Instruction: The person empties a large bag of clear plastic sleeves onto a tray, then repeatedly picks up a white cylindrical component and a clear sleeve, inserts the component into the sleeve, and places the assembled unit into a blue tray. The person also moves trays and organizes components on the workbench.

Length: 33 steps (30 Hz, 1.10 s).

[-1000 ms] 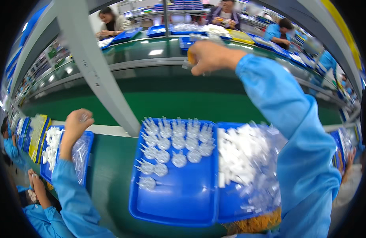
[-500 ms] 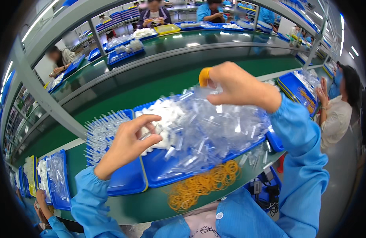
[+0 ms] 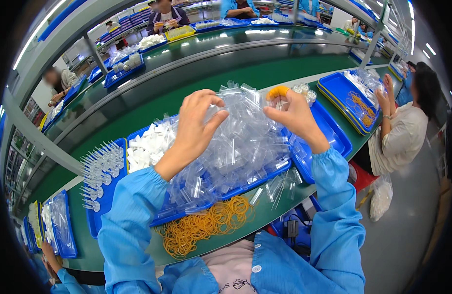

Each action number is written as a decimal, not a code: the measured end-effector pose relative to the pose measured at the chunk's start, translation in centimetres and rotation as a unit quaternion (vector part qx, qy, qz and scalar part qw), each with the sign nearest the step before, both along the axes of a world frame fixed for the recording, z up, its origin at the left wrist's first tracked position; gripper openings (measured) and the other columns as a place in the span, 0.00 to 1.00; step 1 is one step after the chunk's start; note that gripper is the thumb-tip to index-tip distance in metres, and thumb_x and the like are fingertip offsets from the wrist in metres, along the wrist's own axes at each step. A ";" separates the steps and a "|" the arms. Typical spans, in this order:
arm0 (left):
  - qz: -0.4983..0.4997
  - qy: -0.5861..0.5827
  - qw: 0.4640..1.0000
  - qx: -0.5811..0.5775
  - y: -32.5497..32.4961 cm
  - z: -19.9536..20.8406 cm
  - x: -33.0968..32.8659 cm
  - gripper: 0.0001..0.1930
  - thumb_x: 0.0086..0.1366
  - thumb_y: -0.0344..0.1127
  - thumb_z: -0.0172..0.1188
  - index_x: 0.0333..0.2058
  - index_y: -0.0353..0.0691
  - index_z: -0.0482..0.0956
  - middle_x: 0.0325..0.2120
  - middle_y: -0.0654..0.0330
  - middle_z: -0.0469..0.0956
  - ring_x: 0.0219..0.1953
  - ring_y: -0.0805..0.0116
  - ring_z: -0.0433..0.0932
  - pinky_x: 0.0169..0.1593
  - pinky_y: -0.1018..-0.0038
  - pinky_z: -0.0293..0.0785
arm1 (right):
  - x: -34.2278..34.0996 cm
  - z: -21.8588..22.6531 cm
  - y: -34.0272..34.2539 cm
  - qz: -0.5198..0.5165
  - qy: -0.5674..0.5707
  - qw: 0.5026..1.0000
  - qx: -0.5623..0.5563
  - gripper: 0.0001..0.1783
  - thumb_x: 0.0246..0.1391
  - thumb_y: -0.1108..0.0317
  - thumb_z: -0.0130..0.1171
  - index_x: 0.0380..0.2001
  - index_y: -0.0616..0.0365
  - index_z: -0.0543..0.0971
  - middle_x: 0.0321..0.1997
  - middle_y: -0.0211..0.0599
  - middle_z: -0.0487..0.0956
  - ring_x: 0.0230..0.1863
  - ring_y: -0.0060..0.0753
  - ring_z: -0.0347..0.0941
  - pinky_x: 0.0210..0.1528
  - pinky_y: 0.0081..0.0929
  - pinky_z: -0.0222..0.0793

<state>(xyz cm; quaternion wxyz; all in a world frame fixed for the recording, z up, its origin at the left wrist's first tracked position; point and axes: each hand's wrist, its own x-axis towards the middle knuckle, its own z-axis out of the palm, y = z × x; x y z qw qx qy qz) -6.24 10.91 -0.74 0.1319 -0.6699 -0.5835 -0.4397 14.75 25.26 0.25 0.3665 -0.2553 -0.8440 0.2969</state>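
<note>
Left hand (image 3: 194, 125), thumb and fingers apart; then the heap of clear, flat plastic sleeves (image 3: 235, 144) on a blue rectangular plastic tray (image 3: 168, 210); then right hand (image 3: 292, 115), fingers curled, grip impossible to tell.

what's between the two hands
In the head view, a heap of clear plastic pieces shows between the left hand and the right hand.
</note>
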 end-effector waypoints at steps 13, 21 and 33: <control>0.080 -0.151 0.979 -0.110 -6.6 -0.4 -5.7 0.26 0.66 0.49 0.51 0.56 0.39 0.66 0.56 0.50 0.65 0.61 0.53 0.60 0.64 0.63 0.52 | -5.0 0.5 -1.6 0.091 -0.037 0.977 0.189 0.25 0.42 0.63 0.67 0.45 0.57 0.75 0.38 0.43 0.75 0.40 0.48 0.73 0.41 0.37 0.68; 0.209 -0.235 0.944 -0.098 -18.9 -6.2 -9.9 0.20 0.65 0.37 0.52 0.54 0.35 0.69 0.54 0.51 0.68 0.59 0.57 0.63 0.63 0.67 0.54 | -6.8 0.9 -0.6 0.080 -0.039 0.973 0.214 0.26 0.45 0.58 0.67 0.48 0.55 0.74 0.36 0.40 0.73 0.37 0.45 0.73 0.37 0.36 0.68; 0.375 -0.123 0.900 -0.184 -30.4 -9.9 -10.9 0.20 0.51 0.24 0.61 0.46 0.36 0.74 0.40 0.54 0.72 0.46 0.57 0.69 0.51 0.65 0.64 | -7.6 2.2 1.6 0.062 0.036 0.982 0.177 0.22 0.50 0.62 0.61 0.49 0.56 0.75 0.38 0.38 0.78 0.40 0.39 0.75 0.44 0.32 0.69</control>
